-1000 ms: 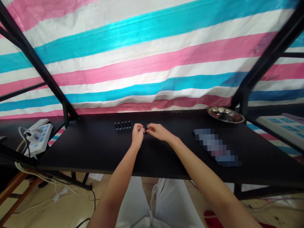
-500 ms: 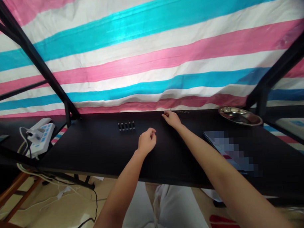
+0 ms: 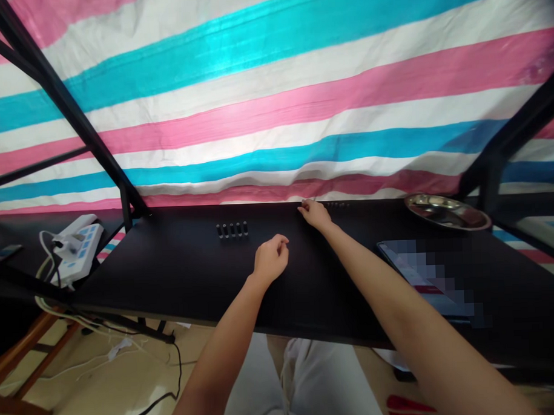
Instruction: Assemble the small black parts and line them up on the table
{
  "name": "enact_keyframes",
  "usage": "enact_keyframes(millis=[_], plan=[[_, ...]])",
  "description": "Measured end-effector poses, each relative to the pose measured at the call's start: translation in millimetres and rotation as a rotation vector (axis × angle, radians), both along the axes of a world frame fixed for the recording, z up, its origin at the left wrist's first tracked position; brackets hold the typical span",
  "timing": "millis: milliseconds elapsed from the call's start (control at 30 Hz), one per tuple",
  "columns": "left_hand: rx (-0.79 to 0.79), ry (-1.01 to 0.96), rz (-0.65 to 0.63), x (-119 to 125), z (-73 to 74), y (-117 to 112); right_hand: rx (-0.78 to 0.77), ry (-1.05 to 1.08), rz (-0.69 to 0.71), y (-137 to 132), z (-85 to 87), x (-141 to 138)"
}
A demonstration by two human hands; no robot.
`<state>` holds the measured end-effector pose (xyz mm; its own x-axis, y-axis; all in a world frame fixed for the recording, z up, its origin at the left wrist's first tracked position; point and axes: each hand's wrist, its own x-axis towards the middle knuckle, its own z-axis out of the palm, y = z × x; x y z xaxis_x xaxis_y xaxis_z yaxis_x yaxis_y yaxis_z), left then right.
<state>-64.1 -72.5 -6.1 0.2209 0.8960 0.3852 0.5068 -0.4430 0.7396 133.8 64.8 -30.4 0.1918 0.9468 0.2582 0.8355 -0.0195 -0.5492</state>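
Evidently both of the person's hands are over the black bench (image 3: 170, 272). The right hand (image 3: 315, 214) is at the far edge, around the middle of its length, its fingers bent and their tips drawn close together; whether anything is pinched there cannot be told at this size. Just to the right of that hand, along the same far edge, sits a short row of tiny pieces (image 3: 339, 205), too small to identify. The left hand (image 3: 271, 257) is nearer the front edge, its fingers curled inward with the thumb side toward the right — the inside of the grip is hidden, so its contents cannot be confirmed. Left of and slightly beyond that hand, between the bench's middle and its far left corner, five dark cylinders (image 3: 232, 230) with pale ends are lined up side by side; both hands are apart from them. Near the far right corner lies a shiny metal dish (image 3: 447, 215). Nearer the front edge, on the right half, a flat dark-edged object (image 3: 425, 281) lies at a slant, its face largely pixelated. Beyond the left edge, a white power strip (image 3: 81, 253) with cables is noted, and a striped sheet (image 3: 256, 126) hangs behind the far edge.
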Motion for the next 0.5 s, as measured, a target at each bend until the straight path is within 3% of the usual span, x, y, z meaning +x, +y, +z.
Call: enact_keyframes(millis=[333, 500], plan=[[-0.023, 0.111, 0.027, 1.3, 6.1, -2.8, -0.124, 0.003, 0.031, 9.7, -4.8, 11.3], [-0.060, 0.229, 0.173, -1.2, 8.3, -2.2, -0.139, 0.045, -0.010, 6.6, -2.6, 9.6]])
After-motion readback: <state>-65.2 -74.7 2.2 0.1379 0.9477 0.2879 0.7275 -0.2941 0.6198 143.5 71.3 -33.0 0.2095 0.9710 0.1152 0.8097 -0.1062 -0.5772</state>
